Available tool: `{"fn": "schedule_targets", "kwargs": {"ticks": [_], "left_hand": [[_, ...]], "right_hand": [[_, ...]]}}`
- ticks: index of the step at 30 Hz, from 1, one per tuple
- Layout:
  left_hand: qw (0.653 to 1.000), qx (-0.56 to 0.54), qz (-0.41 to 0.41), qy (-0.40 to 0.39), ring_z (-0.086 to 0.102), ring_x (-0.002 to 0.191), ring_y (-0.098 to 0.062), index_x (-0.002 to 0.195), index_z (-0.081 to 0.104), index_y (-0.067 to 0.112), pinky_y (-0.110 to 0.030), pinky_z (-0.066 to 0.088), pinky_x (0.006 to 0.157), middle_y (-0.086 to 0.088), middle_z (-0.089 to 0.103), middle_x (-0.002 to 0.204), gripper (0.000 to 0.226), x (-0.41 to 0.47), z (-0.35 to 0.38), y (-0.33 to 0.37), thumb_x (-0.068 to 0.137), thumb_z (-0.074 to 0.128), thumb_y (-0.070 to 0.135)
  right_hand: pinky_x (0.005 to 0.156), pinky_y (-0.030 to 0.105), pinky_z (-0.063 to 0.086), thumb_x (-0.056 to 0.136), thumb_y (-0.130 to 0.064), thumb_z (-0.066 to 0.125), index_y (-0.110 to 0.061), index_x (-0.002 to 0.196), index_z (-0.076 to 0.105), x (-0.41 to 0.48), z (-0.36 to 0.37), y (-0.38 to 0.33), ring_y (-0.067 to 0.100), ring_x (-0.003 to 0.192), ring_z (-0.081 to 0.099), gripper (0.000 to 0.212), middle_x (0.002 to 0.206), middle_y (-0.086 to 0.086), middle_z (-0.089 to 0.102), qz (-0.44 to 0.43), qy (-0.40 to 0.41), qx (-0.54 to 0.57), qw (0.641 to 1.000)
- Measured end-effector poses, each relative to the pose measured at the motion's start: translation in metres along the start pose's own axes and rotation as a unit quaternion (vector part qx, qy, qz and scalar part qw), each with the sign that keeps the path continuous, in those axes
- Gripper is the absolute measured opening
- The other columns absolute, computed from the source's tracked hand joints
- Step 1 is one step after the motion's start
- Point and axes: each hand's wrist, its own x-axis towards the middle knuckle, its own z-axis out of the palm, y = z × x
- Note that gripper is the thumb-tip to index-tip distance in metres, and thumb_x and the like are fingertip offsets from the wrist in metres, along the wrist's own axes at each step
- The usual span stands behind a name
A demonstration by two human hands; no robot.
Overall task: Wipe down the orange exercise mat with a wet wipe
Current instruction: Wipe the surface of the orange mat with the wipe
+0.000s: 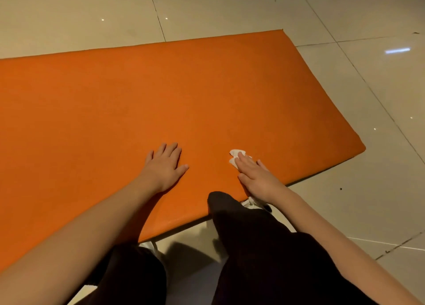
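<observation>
Orange mat (161,98) is bearing my flat left grip (164,164); right grip (259,178) (fingers straight, unpinched) is pressing the wet wipe (234,154), which could slip out.

Overall light: warm and fairly dim, with a yellowish cast over all I see.
Source: overhead lamps, mirrored in the glossy floor (345,93) as a bright bar (397,50) far right and small pinpoints elsewhere.
Glare: only those spots; the orange mat (161,93) is matte and evenly lit.
Shadows: soft ones beside my left forearm (110,224), darker ones on the near tiles between my legs.
Dark areas: my trousers (264,247) go nearly black, without detail.
Focus: reasonably sharp mid-scene, softer at the near edge.
Distortion: wide-angle; tile joints splay outward toward the corners.
</observation>
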Motion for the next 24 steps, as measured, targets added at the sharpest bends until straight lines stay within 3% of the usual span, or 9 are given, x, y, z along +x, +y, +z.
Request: {"fn": "schedule_targets", "kwargs": {"ticks": [5, 8, 11, 17, 22, 24], "left_hand": [[0.998, 0.006, -0.001, 0.065, -0.014, 0.150, -0.018, 0.158, 0.003, 0.021, -0.044, -0.007, 0.121, 0.005, -0.007, 0.164, 0.066, -0.006, 0.023, -0.001, 0.102, 0.017, 0.054], [0.998, 0.015, -0.008, 0.065, -0.015, 0.150, -0.017, 0.157, 0.002, 0.021, -0.044, -0.007, 0.121, 0.005, -0.008, 0.164, 0.068, -0.002, 0.025, 0.000, 0.101, 0.013, 0.058], [0.999, 0.006, 0.001, 0.054, -0.013, 0.150, -0.016, 0.157, 0.005, 0.022, -0.044, -0.006, 0.121, 0.006, -0.005, 0.164, 0.085, 0.002, 0.021, -0.003, 0.087, -0.001, 0.069], [0.996, -0.042, -0.046, 0.064, -0.015, 0.150, -0.018, 0.157, 0.001, 0.018, -0.046, -0.007, 0.120, 0.003, -0.011, 0.164, 0.071, 0.056, -0.004, -0.016, 0.101, 0.021, 0.056], [0.992, -0.004, -0.037, 0.116, -0.022, 0.147, -0.015, 0.157, -0.002, 0.018, -0.045, -0.013, 0.119, 0.005, -0.018, 0.161, 0.072, 0.054, 0.015, -0.018, 0.100, 0.011, 0.060], [0.992, 0.002, -0.046, 0.120, -0.025, 0.146, -0.013, 0.156, -0.005, 0.019, -0.043, -0.016, 0.117, 0.009, -0.023, 0.156, 0.080, 0.055, 0.018, -0.019, 0.091, 0.000, 0.064]], "right_hand": [[0.115, 0.023, -0.015, 0.107, -0.028, 0.028, -0.026, 0.156, 0.005, -0.009, 0.006, 0.000, -0.002, 0.146, -0.010, 0.055, 0.159, -0.016, -0.010, -0.084, -0.033, -0.013, 0.996], [0.116, 0.027, -0.013, 0.107, -0.035, 0.023, -0.023, 0.157, 0.003, 0.015, -0.004, 0.011, 0.003, 0.148, -0.009, 0.055, 0.162, -0.009, -0.009, -0.035, -0.006, -0.066, 0.997], [0.119, 0.032, -0.011, 0.107, -0.039, 0.021, -0.018, 0.157, -0.001, 0.042, -0.007, 0.002, 0.011, 0.149, -0.011, 0.059, 0.163, -0.002, -0.013, 0.028, 0.024, -0.063, 0.997], [0.119, 0.029, -0.012, 0.106, -0.036, 0.026, -0.022, 0.157, 0.002, 0.040, 0.000, -0.011, 0.003, 0.147, -0.013, 0.058, 0.162, -0.009, -0.012, -0.082, -0.017, -0.058, 0.995], [0.119, 0.034, -0.011, 0.106, -0.040, 0.024, -0.017, 0.157, 0.001, 0.085, -0.014, 0.001, 0.010, 0.149, -0.012, 0.060, 0.163, -0.001, -0.012, 0.018, 0.045, -0.055, 0.997], [0.118, 0.033, -0.012, 0.105, -0.039, 0.028, -0.016, 0.157, 0.001, 0.094, -0.010, -0.014, 0.012, 0.150, -0.012, 0.063, 0.163, 0.001, -0.013, 0.007, 0.036, -0.045, 0.998]]}}
